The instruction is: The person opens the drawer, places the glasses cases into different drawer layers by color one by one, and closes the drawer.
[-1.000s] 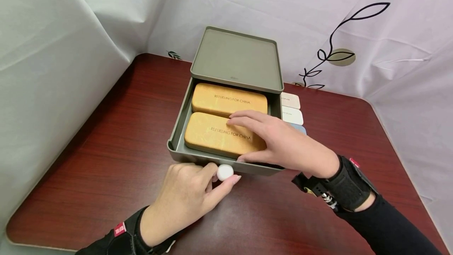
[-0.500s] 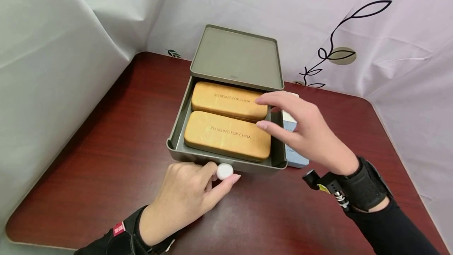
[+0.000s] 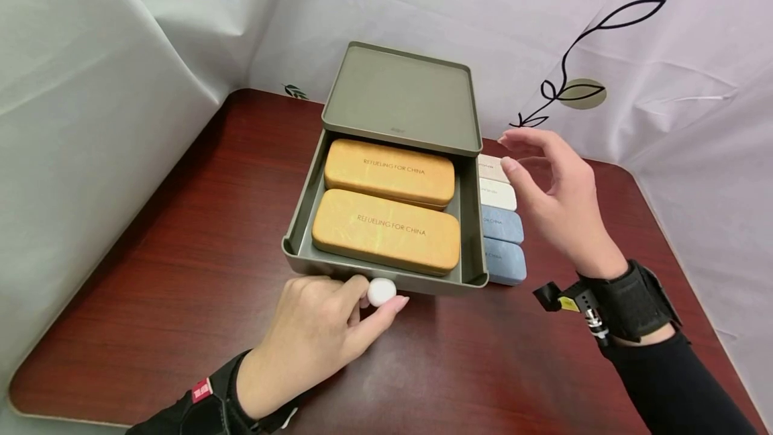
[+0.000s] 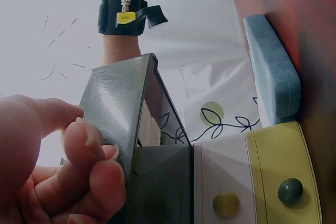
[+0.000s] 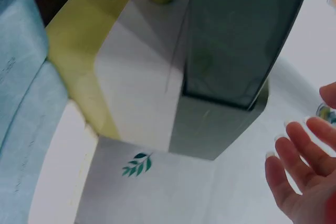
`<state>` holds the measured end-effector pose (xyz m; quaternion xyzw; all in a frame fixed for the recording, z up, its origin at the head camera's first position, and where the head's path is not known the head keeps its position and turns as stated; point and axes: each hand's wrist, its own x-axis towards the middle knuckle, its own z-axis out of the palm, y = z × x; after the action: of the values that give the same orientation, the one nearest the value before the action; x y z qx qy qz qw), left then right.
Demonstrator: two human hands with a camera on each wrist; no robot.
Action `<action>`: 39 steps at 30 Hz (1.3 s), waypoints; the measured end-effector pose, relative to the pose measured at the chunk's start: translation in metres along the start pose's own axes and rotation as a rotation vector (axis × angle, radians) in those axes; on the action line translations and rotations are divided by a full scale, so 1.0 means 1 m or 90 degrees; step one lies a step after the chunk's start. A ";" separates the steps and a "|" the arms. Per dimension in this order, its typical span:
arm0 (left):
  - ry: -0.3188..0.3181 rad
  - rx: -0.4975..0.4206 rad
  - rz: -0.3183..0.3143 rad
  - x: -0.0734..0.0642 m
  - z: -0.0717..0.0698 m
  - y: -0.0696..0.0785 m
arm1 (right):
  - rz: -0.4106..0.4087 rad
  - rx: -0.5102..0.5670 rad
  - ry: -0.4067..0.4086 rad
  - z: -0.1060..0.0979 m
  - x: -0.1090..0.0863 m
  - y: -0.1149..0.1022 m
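My left hand [image 3: 314,324] pinches the white round knob [image 3: 382,293] on the front of a pulled-out grey-green drawer [image 3: 468,284]. Inside the drawer, two yellow hard cases [image 3: 389,170] lettered "REFUELING FOR CHINA" lie side by side. My right hand [image 3: 561,197] hovers right of the drawer, its fingers loosely bent and holding nothing. Under and beside it is a row of cases: a pale pink case [image 3: 492,169], a white case [image 3: 498,195] and two blue cases [image 3: 504,262]. The drawer partly hides them. In the left wrist view, my left fingers [image 4: 79,145] hide the knob.
The drawer belongs to a small drawer unit with a grey-green top [image 3: 404,92]. Lower drawers show in the wrist views: a white drawer front [image 4: 220,174] and a yellow drawer front [image 4: 283,161], both with round knobs. Red-brown tabletop [image 3: 163,274] surrounds it; white cloth [image 3: 507,39] hangs behind.
My right hand has lifted off the nearer yellow case and moved right and back, out of the drawer to above the row of cases. My left hand stays on the knob.
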<state>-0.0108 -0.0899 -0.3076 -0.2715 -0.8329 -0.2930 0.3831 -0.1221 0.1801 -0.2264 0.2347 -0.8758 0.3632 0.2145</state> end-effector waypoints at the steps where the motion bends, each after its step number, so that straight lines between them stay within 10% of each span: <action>1: -0.001 0.000 -0.002 0.000 0.000 0.000 | 0.010 -0.006 0.000 0.000 0.000 0.003; 39: -0.032 -0.005 -0.056 -0.001 0.000 0.003 | 0.031 -0.146 -0.352 0.039 -0.062 0.071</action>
<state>-0.0082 -0.0880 -0.3078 -0.2436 -0.8522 -0.3059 0.3475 -0.1208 0.2119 -0.3231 0.2781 -0.9416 0.1890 -0.0161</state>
